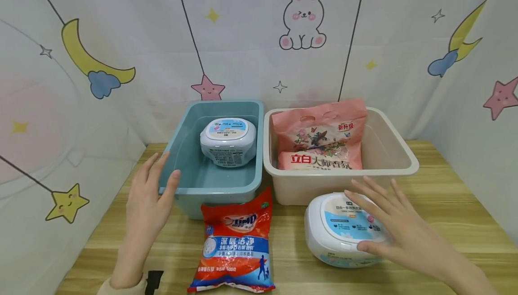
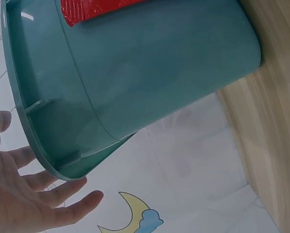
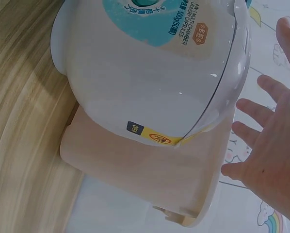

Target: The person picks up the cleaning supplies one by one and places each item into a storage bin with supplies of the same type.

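My left hand (image 1: 149, 196), fingers spread, is at the near left corner of the blue bin (image 1: 230, 190); whether it touches the rim I cannot tell. Inside that bin stands a white tub of laundry capsules (image 1: 228, 144). A second such tub (image 1: 336, 245) stands on the table, its label reading laundry capsules in the right wrist view. My right hand (image 1: 398, 227) hovers over the right side of this tub with fingers spread, not gripping it. Between the hands a red and blue bag of laundry powder (image 1: 234, 245) leans against the blue bin.
A cream bin (image 1: 388, 171) stands right of the blue one and holds a pink bag (image 1: 323, 140), upright and leaning. Both bins stand on a wood-grain table (image 1: 457, 205). A white curtain (image 1: 251, 38) printed with cartoons hangs behind and at both sides.
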The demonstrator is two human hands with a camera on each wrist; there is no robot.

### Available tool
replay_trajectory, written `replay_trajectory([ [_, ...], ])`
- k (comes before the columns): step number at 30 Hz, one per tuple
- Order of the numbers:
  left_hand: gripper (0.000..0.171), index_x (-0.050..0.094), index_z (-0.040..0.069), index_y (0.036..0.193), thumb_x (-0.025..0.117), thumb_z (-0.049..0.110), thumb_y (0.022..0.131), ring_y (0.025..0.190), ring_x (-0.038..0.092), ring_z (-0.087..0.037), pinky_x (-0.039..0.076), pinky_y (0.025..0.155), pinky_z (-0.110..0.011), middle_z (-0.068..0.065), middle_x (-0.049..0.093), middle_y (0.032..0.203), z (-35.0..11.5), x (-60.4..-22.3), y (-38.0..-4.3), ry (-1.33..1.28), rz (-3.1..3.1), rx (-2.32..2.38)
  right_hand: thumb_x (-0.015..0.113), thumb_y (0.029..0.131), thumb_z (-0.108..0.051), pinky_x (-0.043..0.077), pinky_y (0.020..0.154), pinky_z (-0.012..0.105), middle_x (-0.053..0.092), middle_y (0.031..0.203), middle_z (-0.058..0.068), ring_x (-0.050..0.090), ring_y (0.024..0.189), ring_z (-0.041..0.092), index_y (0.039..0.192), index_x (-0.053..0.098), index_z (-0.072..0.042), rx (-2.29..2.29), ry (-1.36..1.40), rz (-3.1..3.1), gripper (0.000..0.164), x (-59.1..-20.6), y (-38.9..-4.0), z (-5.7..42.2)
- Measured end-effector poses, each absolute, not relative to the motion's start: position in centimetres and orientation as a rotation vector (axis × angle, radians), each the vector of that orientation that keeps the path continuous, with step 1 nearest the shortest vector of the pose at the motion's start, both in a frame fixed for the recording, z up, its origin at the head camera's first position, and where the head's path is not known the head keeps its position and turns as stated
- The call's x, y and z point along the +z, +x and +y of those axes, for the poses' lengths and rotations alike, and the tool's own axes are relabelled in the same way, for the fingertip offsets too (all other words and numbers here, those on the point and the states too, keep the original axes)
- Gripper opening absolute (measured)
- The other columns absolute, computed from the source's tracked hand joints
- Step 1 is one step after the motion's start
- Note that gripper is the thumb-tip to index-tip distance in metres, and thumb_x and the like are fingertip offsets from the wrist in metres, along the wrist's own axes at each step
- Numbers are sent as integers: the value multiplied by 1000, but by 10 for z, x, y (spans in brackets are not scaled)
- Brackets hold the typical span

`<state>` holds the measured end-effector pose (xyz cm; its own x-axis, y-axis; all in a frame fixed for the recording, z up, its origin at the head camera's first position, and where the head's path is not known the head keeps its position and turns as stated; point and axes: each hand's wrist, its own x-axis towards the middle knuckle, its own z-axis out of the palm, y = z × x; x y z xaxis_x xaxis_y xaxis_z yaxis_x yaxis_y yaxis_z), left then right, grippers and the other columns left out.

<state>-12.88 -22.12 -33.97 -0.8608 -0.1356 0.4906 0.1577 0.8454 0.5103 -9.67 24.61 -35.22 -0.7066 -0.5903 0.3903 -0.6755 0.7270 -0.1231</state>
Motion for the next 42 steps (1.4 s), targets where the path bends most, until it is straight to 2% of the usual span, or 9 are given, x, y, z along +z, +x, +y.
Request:
replay_trajectory([
  [9,50,43,16,145,50,36,99,133,36,-46,29,98,-73,-18,38,150,-227,-340,-129,26,-2509,-843,76,74,-53,-8,123,39,33,156,3,15,150,19,148,37,-22,355,972,-2611,89,-357,-98,246],
  [19,50,44,15,144,52,34,99,128,41,-45,32,96,-71,-18,41,147,-232,-342,-130,50,-2490,-883,79,64,-60,-7,123,37,35,155,4,19,149,20,148,38,-21,378,994,-2583,101,-362,-102,247],
  [25,50,45,14,144,52,34,99,129,41,-44,32,97,-69,-17,42,146,-237,-345,-130,63,-2491,-904,78,64,-62,-9,123,33,34,155,3,17,149,17,148,38,-21,376,990,-2618,102,-363,-103,248],
  [31,50,44,16,145,53,33,98,130,41,-46,33,95,-70,-18,41,146,-240,-345,-131,66,-2499,-937,78,64,-64,-7,123,36,34,155,3,17,149,17,148,37,-21,377,986,-2636,103,-363,-104,248],
  [38,48,46,13,143,54,27,99,123,47,-42,42,89,-59,-19,43,143,-242,-346,-130,44,-2474,-956,77,63,-66,-6,123,37,35,155,4,19,148,19,148,37,-20,376,992,-2635,105,-363,-107,248],
  [42,47,46,12,143,53,25,99,121,47,-38,43,90,-56,-20,44,142,-243,-348,-130,49,-2470,-989,77,62,-67,-6,123,36,35,154,3,20,147,19,148,37,-20,365,996,-2636,106,-364,-108,249],
])
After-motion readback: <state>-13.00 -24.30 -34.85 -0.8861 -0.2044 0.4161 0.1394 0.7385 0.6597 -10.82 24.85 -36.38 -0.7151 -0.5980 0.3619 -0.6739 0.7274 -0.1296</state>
